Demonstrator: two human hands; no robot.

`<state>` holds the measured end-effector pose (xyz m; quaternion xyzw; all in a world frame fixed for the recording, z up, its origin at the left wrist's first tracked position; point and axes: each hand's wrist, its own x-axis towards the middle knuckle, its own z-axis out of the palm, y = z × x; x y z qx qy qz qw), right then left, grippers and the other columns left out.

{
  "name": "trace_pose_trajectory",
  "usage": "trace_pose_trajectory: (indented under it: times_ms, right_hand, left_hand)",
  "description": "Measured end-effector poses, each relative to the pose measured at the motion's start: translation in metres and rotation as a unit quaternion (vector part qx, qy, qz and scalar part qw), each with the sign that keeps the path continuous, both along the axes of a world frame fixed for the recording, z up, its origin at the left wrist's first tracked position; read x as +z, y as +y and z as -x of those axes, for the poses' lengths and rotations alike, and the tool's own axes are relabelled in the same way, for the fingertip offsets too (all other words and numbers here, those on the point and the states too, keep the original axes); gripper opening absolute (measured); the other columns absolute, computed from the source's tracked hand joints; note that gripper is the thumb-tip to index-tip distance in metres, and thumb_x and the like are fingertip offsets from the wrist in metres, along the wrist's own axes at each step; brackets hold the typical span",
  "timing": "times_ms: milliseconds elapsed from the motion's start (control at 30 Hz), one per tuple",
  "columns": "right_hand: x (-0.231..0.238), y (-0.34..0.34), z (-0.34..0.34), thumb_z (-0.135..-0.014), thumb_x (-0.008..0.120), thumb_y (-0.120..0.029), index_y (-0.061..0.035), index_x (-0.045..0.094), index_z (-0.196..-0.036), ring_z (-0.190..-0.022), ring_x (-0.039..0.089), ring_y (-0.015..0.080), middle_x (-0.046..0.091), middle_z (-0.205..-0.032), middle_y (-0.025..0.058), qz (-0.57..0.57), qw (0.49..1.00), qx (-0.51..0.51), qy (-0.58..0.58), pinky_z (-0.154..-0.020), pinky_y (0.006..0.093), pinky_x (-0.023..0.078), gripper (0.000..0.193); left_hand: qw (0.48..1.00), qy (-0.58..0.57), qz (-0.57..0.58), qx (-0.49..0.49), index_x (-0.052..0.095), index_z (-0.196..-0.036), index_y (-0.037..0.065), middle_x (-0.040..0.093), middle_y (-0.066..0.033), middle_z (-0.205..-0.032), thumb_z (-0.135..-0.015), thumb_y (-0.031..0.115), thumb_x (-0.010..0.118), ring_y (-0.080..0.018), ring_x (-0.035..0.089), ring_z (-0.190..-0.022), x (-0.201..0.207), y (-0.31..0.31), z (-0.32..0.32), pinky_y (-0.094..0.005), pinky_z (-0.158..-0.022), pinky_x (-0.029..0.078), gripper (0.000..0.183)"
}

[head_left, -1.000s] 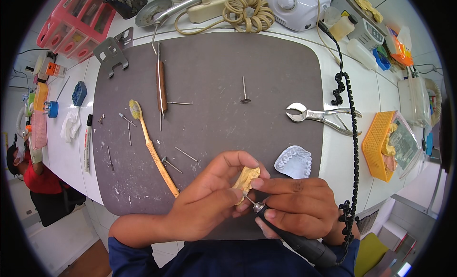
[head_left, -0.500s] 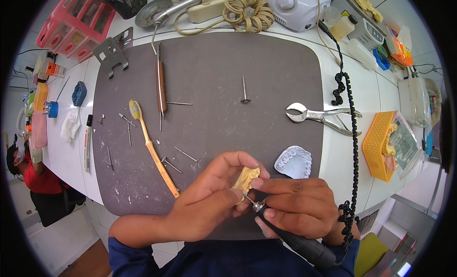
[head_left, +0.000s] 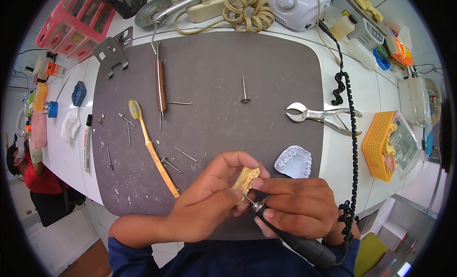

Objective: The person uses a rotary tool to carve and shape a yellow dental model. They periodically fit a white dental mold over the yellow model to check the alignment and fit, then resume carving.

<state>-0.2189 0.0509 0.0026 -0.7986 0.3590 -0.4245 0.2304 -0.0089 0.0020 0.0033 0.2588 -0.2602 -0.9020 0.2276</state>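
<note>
So the left hand [head_left: 202, 198] has the yellow dental cast [head_left: 246, 179] pinched between thumb and fingers, clamped pretty firmly by the look of it. The right hand [head_left: 302, 203] is wrapped around a black rotary handpiece [head_left: 302, 243], nose angled up and left at the cast. My guess is the cast is held up off the grey mat [head_left: 214, 129] so it can be turned freely against the tool.

The cast sits right between the two hands, its upper end poking out past the left thumb, and the thin bit [head_left: 248, 199] comes in at its lower edge, just beside that thumb — can't tell if the tip's really touching. A right fingertip seems to rest on the cast too, probably bracing it.

The coiled cord [head_left: 354, 148] hangs on the right, likely out of the way. The white cast [head_left: 294, 162] lies near the right hand — handy spot, I'd say.
</note>
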Motion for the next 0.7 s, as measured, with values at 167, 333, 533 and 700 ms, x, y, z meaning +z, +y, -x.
trace_pose_trajectory:
  times_ms: [167,333,533,700]
  right_hand:
    - [-0.004,0.001,0.002,-0.073,0.085,-0.008,-0.0070,0.058,-0.091,-0.092,0.074,0.0341,0.066,-0.078,0.0068,-0.014,0.999,-0.001,-0.042,-0.059,0.0320,0.061,0.033]
    - [0.004,0.006,0.004,-0.081,0.077,-0.007,-0.0022,0.065,-0.093,-0.097,0.073,0.0351,0.069,-0.079,0.0109,-0.027,0.997,0.007,-0.066,-0.062,0.0322,0.062,0.018]
    - [0.008,0.000,0.004,-0.071,0.086,-0.004,-0.0057,0.055,-0.094,-0.095,0.073,0.0339,0.069,-0.084,0.0093,-0.025,0.997,0.048,-0.053,-0.070,0.0353,0.064,0.038]
    - [0.005,-0.003,0.007,-0.072,0.087,-0.007,-0.0047,0.058,-0.092,-0.096,0.073,0.0333,0.069,-0.084,0.0099,-0.007,0.998,0.058,-0.020,-0.075,0.0365,0.064,0.035]
  left_hand:
    - [1.000,0.023,-0.013,0.008,0.038,-0.133,0.010,0.047,-0.0134,-0.128,-0.096,-0.001,0.045,-0.0120,0.045,-0.086,0.000,0.001,-0.001,-0.0264,-0.074,0.041,0.039]
    - [0.999,0.039,-0.021,-0.001,0.037,-0.134,0.009,0.045,-0.0154,-0.129,-0.097,-0.001,0.045,-0.0125,0.045,-0.087,0.004,0.005,-0.003,-0.0279,-0.078,0.041,0.039]
    - [0.999,0.045,0.011,0.010,0.036,-0.134,0.007,0.044,-0.0191,-0.132,-0.096,-0.006,0.041,-0.0128,0.045,-0.088,0.007,0.011,-0.005,-0.0273,-0.080,0.041,0.040]
    - [0.999,0.031,0.006,0.016,0.036,-0.133,0.007,0.045,-0.0198,-0.131,-0.097,-0.004,0.043,-0.0130,0.045,-0.088,0.004,0.011,-0.003,-0.0266,-0.079,0.041,0.038]
